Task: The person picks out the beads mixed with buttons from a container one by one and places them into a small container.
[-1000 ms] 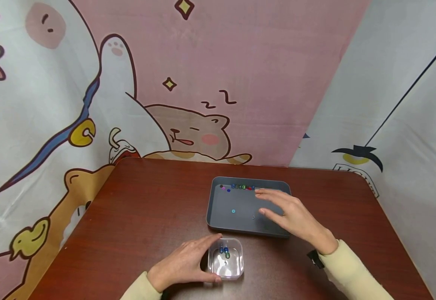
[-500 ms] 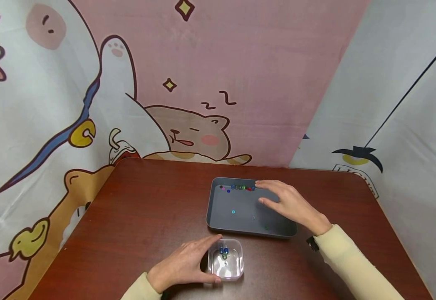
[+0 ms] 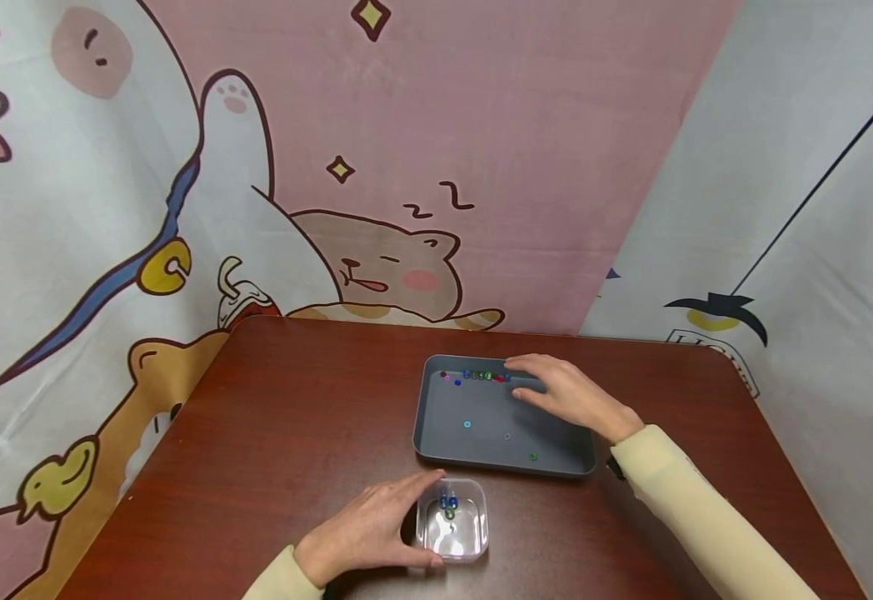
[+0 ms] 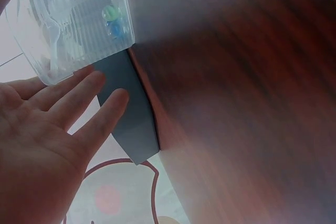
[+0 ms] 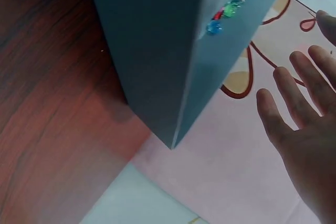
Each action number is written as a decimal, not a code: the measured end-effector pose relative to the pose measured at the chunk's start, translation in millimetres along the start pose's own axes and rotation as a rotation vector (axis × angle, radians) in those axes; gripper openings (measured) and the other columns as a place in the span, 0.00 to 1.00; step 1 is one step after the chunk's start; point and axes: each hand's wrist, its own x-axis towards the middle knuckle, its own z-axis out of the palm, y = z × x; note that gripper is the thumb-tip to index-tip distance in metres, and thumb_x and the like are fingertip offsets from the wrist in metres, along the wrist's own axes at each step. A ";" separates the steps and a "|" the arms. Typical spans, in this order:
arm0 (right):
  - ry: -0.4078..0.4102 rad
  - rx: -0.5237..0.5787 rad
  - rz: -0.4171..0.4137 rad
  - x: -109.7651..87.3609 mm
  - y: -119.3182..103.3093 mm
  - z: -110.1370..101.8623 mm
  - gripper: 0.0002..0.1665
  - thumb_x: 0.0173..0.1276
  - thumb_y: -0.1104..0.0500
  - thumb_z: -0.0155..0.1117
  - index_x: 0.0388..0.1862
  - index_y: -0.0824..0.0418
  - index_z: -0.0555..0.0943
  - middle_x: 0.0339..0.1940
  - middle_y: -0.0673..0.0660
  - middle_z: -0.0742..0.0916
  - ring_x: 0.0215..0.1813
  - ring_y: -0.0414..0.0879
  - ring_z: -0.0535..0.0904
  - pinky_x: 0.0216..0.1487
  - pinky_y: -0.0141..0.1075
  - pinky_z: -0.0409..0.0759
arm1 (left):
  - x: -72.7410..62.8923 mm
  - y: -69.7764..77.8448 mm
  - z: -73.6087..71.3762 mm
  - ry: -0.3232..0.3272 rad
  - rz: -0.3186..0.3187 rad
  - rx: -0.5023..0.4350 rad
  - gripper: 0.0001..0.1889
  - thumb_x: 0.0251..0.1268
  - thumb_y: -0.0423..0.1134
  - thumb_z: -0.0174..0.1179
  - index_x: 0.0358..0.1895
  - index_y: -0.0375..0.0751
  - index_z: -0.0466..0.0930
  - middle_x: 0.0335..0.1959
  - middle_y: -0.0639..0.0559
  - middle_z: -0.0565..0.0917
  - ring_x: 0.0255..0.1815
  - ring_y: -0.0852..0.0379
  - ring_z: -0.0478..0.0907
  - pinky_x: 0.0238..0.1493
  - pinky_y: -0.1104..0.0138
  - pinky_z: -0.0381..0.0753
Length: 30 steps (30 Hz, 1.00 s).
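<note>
My left hand (image 3: 376, 521) holds a small clear plastic box (image 3: 474, 542) on the table from its left side, fingertips at the far corner and thumb at the near corner. Inside the box lie two blue beads (image 3: 447, 502) and a green bead (image 3: 449, 513). My right hand (image 3: 575, 396) hovers over the right part of a grey tray (image 3: 481, 450), fingers extended and holding nothing. Just left of its fingertips, a row of several coloured beads (image 3: 487, 376) runs along the tray's far side. In the right wrist view the fingers (image 5: 299, 85) are spread and relaxed.
Nearer the front of the tray lie a light blue ring-shaped bead (image 3: 467, 424), a clear bead (image 3: 507, 436) and a green bead (image 3: 533, 456). The brown table (image 3: 309, 400) meets a cartoon-printed cloth (image 3: 541, 167) behind.
My right hand has moved away from me and slightly left across the tray, uncovering the green bead near its front edge. The green bead in the box has shifted slightly left; my left hand stays put.
</note>
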 end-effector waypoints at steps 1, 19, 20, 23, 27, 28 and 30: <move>-0.007 -0.001 -0.001 1.5 1.3 1.2 0.30 0.72 0.53 0.72 0.70 0.59 0.79 0.68 0.56 0.82 0.70 0.55 0.76 0.69 0.56 0.75 | 0.0 0.1 -0.1 -0.002 -0.002 0.000 0.54 0.56 0.71 0.69 0.79 0.43 0.63 0.71 0.50 0.77 0.66 0.54 0.78 0.63 0.55 0.81; -0.113 0.006 0.032 17.8 20.8 19.1 0.29 0.71 0.54 0.72 0.69 0.62 0.80 0.66 0.59 0.83 0.67 0.55 0.79 0.66 0.54 0.77 | 0.6 0.0 -0.5 -0.016 -0.009 -0.001 0.54 0.57 0.70 0.69 0.80 0.43 0.62 0.72 0.50 0.76 0.67 0.53 0.77 0.64 0.53 0.80; -0.119 0.006 0.037 18.2 21.1 19.5 0.29 0.71 0.54 0.72 0.68 0.61 0.80 0.66 0.59 0.83 0.67 0.55 0.79 0.66 0.55 0.77 | 0.6 -0.1 -0.3 -0.015 -0.007 -0.003 0.54 0.57 0.70 0.70 0.80 0.43 0.61 0.72 0.50 0.76 0.67 0.53 0.77 0.64 0.53 0.80; -0.135 0.006 0.055 19.3 22.1 21.4 0.29 0.71 0.54 0.73 0.68 0.61 0.80 0.66 0.59 0.83 0.67 0.56 0.79 0.67 0.55 0.77 | 0.4 -0.4 0.2 -0.008 0.004 -0.002 0.54 0.57 0.70 0.70 0.80 0.42 0.62 0.72 0.49 0.76 0.67 0.53 0.77 0.63 0.53 0.80; -0.148 0.008 0.072 20.0 25.0 26.0 0.30 0.71 0.54 0.73 0.68 0.62 0.80 0.66 0.59 0.84 0.67 0.55 0.79 0.67 0.54 0.77 | -0.3 -1.3 0.5 -0.001 0.016 0.007 0.54 0.57 0.72 0.68 0.80 0.41 0.62 0.72 0.49 0.76 0.68 0.52 0.77 0.64 0.53 0.80; -0.150 0.008 0.072 20.0 25.8 27.3 0.30 0.71 0.54 0.73 0.68 0.62 0.80 0.65 0.59 0.84 0.67 0.55 0.79 0.67 0.54 0.77 | -0.4 -1.6 0.7 0.001 0.019 0.012 0.54 0.57 0.72 0.67 0.80 0.41 0.62 0.72 0.49 0.76 0.68 0.52 0.77 0.64 0.53 0.80; -0.149 0.012 0.070 19.9 26.9 29.9 0.29 0.71 0.54 0.73 0.68 0.62 0.80 0.65 0.59 0.84 0.67 0.55 0.79 0.67 0.54 0.77 | -0.6 -2.1 0.9 0.000 0.018 0.014 0.54 0.57 0.73 0.67 0.80 0.41 0.61 0.72 0.49 0.75 0.68 0.52 0.77 0.64 0.53 0.80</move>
